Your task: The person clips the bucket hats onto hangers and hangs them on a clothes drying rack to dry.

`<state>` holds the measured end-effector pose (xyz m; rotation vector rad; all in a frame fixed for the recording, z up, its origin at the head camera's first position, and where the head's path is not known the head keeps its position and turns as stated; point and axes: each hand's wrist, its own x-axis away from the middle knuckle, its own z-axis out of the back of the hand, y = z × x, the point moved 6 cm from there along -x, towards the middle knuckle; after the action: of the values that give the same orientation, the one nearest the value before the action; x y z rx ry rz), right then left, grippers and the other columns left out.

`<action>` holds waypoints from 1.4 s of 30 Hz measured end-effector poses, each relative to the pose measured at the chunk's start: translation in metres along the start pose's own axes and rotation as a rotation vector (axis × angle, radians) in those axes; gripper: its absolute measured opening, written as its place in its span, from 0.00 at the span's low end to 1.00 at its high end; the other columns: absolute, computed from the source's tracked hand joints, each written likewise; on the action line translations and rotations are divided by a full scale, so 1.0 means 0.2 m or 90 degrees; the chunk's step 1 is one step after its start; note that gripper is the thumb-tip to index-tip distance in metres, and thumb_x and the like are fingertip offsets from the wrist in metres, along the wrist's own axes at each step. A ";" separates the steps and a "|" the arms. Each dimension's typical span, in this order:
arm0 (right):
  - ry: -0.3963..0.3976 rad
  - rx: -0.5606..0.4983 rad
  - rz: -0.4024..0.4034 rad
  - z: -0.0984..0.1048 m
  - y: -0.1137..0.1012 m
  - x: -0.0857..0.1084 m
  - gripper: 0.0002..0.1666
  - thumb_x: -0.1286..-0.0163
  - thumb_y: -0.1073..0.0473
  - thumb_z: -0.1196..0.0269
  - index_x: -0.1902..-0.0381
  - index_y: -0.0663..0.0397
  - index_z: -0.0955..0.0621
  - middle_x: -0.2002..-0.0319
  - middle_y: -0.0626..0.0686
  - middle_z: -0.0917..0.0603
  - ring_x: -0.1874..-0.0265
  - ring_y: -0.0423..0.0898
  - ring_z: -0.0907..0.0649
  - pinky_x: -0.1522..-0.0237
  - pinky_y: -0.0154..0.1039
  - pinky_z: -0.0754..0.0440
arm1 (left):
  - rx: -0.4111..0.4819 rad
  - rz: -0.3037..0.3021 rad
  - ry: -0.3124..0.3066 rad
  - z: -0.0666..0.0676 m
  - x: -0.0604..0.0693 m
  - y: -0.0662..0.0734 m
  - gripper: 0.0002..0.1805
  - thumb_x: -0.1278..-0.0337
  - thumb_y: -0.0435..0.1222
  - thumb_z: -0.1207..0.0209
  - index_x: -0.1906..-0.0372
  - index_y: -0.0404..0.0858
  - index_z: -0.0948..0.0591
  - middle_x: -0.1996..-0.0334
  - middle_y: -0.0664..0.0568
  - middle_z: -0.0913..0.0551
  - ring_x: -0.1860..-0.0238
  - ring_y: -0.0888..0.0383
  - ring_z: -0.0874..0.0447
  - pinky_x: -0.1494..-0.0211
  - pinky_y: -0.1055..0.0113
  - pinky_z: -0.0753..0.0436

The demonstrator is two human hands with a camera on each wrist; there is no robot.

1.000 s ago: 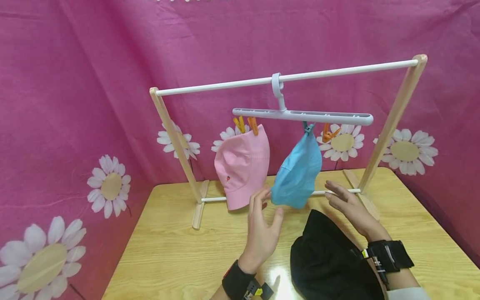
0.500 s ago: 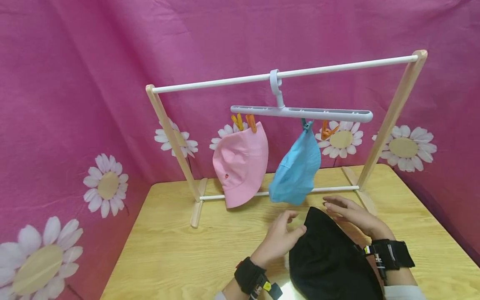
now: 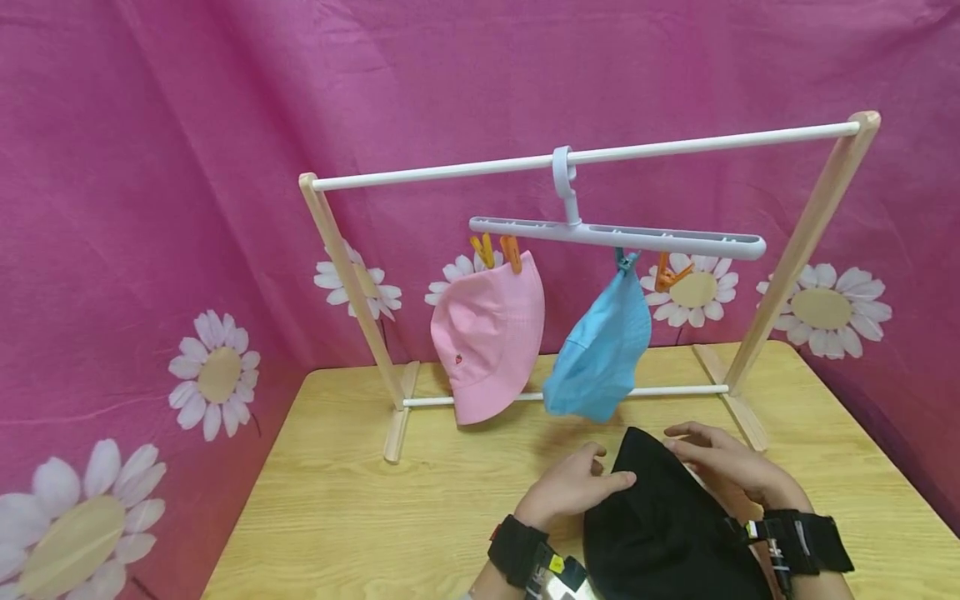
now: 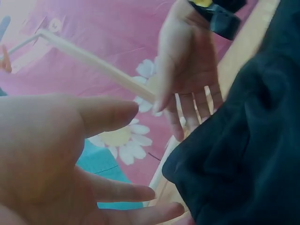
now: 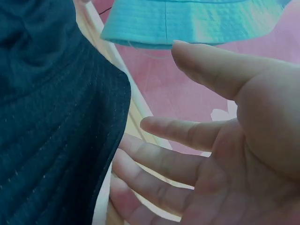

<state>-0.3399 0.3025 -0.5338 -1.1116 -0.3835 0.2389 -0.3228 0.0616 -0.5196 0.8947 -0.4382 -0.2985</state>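
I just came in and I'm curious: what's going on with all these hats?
A person has open hands on either side of a black hat, the left hand at one edge and the right hand across from it. It's hard to tell whether both are touching it. Behind it, a pink hat hangs from an orange clip and a blue hat from a teal clip, under a hanger hooked on a rack. The black hat isn't hung up.
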 end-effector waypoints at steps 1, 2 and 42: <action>-0.001 -0.001 -0.003 0.00 0.01 0.00 0.34 0.17 0.52 0.46 0.29 0.78 0.35 0.35 0.72 0.25 0.35 0.65 0.23 0.34 0.65 0.25 | 0.004 0.003 0.000 -0.01 0.00 0.00 0.38 0.39 0.60 0.34 0.31 0.43 0.24 0.47 0.51 0.14 0.47 0.56 0.16 0.46 0.58 0.17; -0.004 0.000 -0.007 -0.01 0.02 0.00 0.34 0.17 0.52 0.46 0.30 0.78 0.34 0.36 0.71 0.23 0.37 0.64 0.22 0.35 0.64 0.24 | 0.003 0.003 -0.001 -0.02 0.00 -0.01 0.38 0.39 0.59 0.33 0.31 0.43 0.24 0.47 0.51 0.14 0.47 0.56 0.15 0.46 0.58 0.17; -0.275 -0.236 0.148 -0.17 -0.08 -0.07 0.09 0.15 0.69 0.55 0.46 0.71 0.31 0.56 0.58 0.11 0.58 0.48 0.11 0.55 0.44 0.12 | 0.074 -0.101 -0.107 -0.03 0.02 -0.07 0.19 0.37 0.47 0.30 0.47 0.42 0.15 0.66 0.62 0.11 0.65 0.70 0.15 0.59 0.72 0.18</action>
<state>-0.3381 0.2620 -0.5346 -1.4730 -0.7030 0.6377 -0.3179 0.0567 -0.5334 1.0249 -0.5461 -0.4997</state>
